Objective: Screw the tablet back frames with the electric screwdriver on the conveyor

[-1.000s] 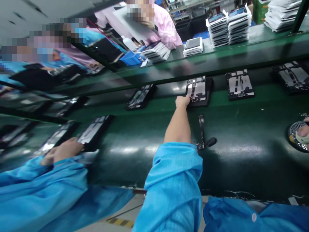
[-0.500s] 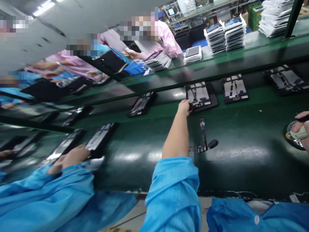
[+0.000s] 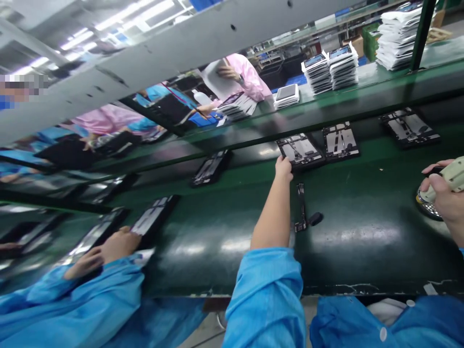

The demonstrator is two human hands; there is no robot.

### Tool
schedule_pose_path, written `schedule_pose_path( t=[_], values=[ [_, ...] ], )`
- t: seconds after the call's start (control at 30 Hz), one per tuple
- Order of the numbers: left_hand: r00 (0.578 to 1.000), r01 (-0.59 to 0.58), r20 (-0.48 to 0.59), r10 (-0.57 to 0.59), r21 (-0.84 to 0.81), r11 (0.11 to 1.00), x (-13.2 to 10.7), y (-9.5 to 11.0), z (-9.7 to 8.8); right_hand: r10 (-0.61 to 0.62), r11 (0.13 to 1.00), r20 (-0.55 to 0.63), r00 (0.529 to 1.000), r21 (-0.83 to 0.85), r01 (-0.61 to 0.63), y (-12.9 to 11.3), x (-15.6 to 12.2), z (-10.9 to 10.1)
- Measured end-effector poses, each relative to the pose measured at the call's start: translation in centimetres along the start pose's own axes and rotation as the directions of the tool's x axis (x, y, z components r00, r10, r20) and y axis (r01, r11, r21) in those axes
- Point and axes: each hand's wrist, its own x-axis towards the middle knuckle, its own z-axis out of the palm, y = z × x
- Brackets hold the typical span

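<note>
My left hand (image 3: pixel 283 169) reaches far across the dark green belt (image 3: pixel 362 232) and grips the near left corner of an open tablet chassis (image 3: pixel 300 151) lying in a black tray. My right hand (image 3: pixel 445 198) is at the right edge, closed around a beige hand tool (image 3: pixel 449 179) held over a round metal dish (image 3: pixel 425 209). A thin black flex part (image 3: pixel 301 208) and a small black piece (image 3: pixel 315 218) lie on the belt beside my left forearm.
Two more open chassis (image 3: pixel 340 141) (image 3: pixel 409 127) lie to the right on the belt, another (image 3: pixel 211 167) to the left. A co-worker's hand (image 3: pixel 116 244) in a blue sleeve rests on a chassis (image 3: pixel 154 218) at left. Stacks of white trays (image 3: pixel 328 70) stand on the far shelf.
My left hand has stayed on the chassis corner while the chassis turned slightly. My right hand with the beige tool has risen further into view at the right edge.
</note>
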Motion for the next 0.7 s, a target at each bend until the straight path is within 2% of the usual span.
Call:
schedule_pose_path(
  t=[0.13,0.23,0.33,0.43,0.53,0.6,0.63,0.7],
  values=[
    [0.998,-0.004,0.068,0.017,-0.184,0.983,-4.3,0.2,-1.8,-0.054,0.999,-0.025,0.998,0.001,0.054,-0.1,0.6,-0.1],
    [0.992,0.041,0.124,-0.008,-0.264,0.964,-9.8,-0.7,-2.3,-0.100,0.995,-0.058,0.993,0.014,0.101,-0.2,1.2,-0.1],
    [0.970,0.171,0.224,-0.094,-0.356,0.919,-16.7,-2.4,-1.3,-0.096,0.995,-0.069,0.993,0.022,0.098,-0.2,1.7,-0.2],
    [0.916,0.293,0.367,-0.163,-0.335,0.895,-23.6,-4.4,0.9,-0.084,0.996,-0.076,0.994,0.005,0.084,-0.1,2.1,-0.4],
    [0.865,0.326,0.472,-0.172,-0.267,0.907,-28.2,-6.3,2.7,-0.068,0.997,-0.077,0.995,-0.033,0.066,0.2,2.4,-0.7],
    [0.848,0.272,0.506,-0.158,-0.159,0.949,-29.5,-7.0,3.1,-0.062,0.997,-0.072,0.995,-0.050,0.058,0.4,2.5,-0.9],
    [0.839,0.204,0.527,-0.135,-0.074,0.976,-29.6,-7.2,2.9,-0.063,0.997,-0.069,0.996,-0.050,0.060,0.5,2.5,-1.0],
    [0.827,-0.067,0.561,-0.014,0.123,0.990,-29.3,-6.8,2.1,-0.071,0.997,-0.068,0.995,-0.044,0.068,0.6,2.6,-1.0]
  ],
)
